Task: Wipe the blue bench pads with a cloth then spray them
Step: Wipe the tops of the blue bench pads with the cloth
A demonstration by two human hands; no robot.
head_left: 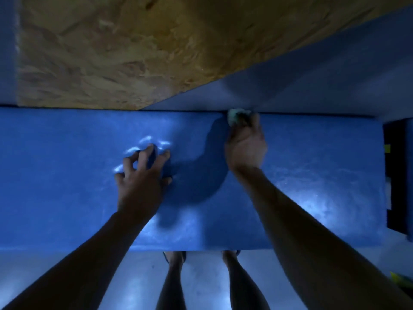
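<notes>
A long rectangular blue bench pad (pixel 67 175) ran across the view, its skin smooth and faintly sheened, with pale glints where light struck it. Against the pad's far edge on the left stood a board of pressed wood chips (pixel 111 52), rough and mottled tan, its lower right side cut on a slant. Further right along that far edge rose a plain bluish wall (pixel 312 74), matte and even.

Left of the pad's middle, the left hand (pixel 140 175) was planted on the surface, fingers spread and bent like claws, their tips dug into the soft cover so that it dimpled and caught bright creases around them. It held nothing. A dark rounded shadow lay on the pad just to the right of this hand.

Right of the pad's middle, at the far edge, the right hand (pixel 245 146) had its fingers curled round a small crumpled cloth (pixel 237 116), pale greenish and bunched, pressed where the pad met the wall. The cloth was blurred, so its weave could not be told.

Beyond the pad's right end sat a dark gap (pixel 395 175) with something pale and yellow in it, too dim to make out. Below the pad's near edge lay a grey, glossy floor (pixel 44 276), and on it the person's two bare legs (pixel 172 283).
</notes>
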